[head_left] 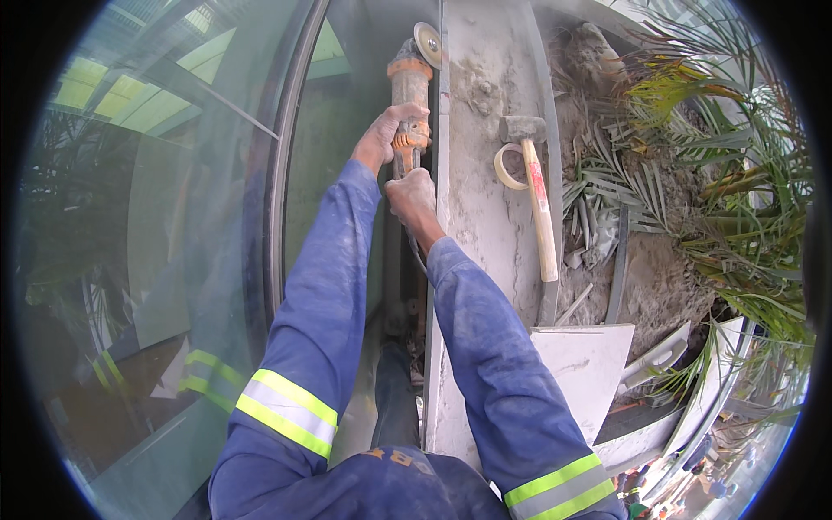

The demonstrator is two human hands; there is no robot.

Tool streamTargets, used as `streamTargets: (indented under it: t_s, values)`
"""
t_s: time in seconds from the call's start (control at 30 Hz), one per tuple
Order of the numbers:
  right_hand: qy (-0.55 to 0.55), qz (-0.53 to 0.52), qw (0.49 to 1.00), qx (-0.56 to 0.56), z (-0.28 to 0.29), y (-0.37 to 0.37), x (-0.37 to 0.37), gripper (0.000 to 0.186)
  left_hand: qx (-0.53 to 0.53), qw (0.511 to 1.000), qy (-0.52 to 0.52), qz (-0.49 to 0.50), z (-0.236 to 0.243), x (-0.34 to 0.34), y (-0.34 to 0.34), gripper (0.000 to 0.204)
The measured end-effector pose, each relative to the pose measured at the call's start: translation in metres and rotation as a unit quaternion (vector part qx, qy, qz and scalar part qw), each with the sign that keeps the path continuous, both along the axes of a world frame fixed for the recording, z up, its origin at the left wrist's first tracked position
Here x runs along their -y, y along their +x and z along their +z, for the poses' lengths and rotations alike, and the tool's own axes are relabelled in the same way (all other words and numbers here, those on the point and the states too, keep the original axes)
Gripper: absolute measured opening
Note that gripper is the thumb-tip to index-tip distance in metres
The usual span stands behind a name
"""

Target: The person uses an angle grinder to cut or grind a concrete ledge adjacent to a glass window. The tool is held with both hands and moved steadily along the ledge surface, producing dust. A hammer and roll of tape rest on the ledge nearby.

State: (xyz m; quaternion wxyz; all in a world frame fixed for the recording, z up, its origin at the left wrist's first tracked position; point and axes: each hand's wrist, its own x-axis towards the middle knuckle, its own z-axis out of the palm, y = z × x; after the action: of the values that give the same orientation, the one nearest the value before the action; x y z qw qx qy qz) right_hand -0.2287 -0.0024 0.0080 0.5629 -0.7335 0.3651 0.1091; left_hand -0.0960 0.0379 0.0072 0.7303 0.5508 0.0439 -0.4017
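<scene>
Both my arms reach forward, holding an orange, dust-covered angle grinder (409,85). Around the middle of its body my left hand (381,134) is closed. My right hand (412,194) grips the rear handle, with the cord trailing down below it. The grinder's round disc (427,45) stands at the far end, against or very near the edge of a pale stone ledge (485,234); I cannot tell whether it touches. On the ledge to the right lie a mallet (539,195) with a wooden handle and a roll of masking tape (510,166).
A large glass pane (208,217) with a dark frame (282,156) runs close along my left. Right of the ledge is a soil bed (663,277) with palm fronds (737,173). A white slab (588,368) leans near my right arm. Dust hangs at the far end.
</scene>
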Motion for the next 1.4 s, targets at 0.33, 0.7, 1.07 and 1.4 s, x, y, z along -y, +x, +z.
streamTargets:
  t_s: [0.33, 0.7, 1.07, 1.4]
  values:
    - [0.004, -0.003, 1.000, -0.006, 0.005, 0.006, 0.000, 0.031, -0.002, 1.000, 0.014, 0.012, -0.001, 0.003, 0.006, 0.051]
    - [-0.011, 0.011, 1.000, 0.003, 0.007, -0.003, -0.001, 0.030, 0.005, 1.000, -0.003, 0.007, -0.002, -0.001, -0.001, 0.055]
    - [-0.025, 0.014, 1.000, 0.007, -0.001, -0.007, -0.003, 0.033, 0.015, 1.000, -0.021, 0.003, 0.002, -0.004, -0.008, 0.053]
    - [-0.022, 0.018, 1.000, 0.008, -0.001, -0.010, -0.004, 0.033, 0.001, 1.000, -0.009, -0.011, 0.000, -0.006, -0.007, 0.053]
